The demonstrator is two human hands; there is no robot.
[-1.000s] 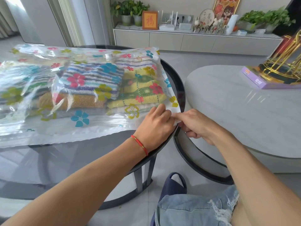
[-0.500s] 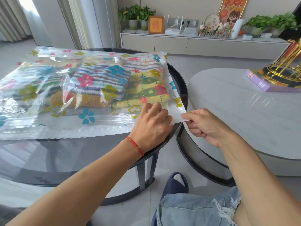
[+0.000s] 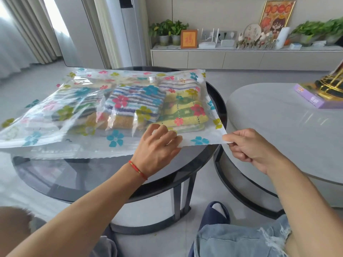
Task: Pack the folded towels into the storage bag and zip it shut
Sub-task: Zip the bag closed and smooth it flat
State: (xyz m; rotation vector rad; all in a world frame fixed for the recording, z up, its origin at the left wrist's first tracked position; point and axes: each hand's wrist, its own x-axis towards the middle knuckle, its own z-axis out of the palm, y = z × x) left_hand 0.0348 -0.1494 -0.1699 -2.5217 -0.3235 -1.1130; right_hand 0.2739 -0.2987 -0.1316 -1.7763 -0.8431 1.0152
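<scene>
Two grips being used: storage bag (image 3: 115, 139), mid-frame on the worktop (image 3: 185, 164) with towels (image 3: 137, 102) inside, is being pinched at its right corner by the right grip (image 3: 252, 145), pressed flat-fingered by the left grip (image 3: 157, 145).

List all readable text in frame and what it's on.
"福": orange framed sign, a single character.
Round plaque: characters, too blurred to read.
Framed poster: characters along the top, too blurred to read.
Purple box: print too small to read.
Storage bag: flower print only, no readable text.
</scene>
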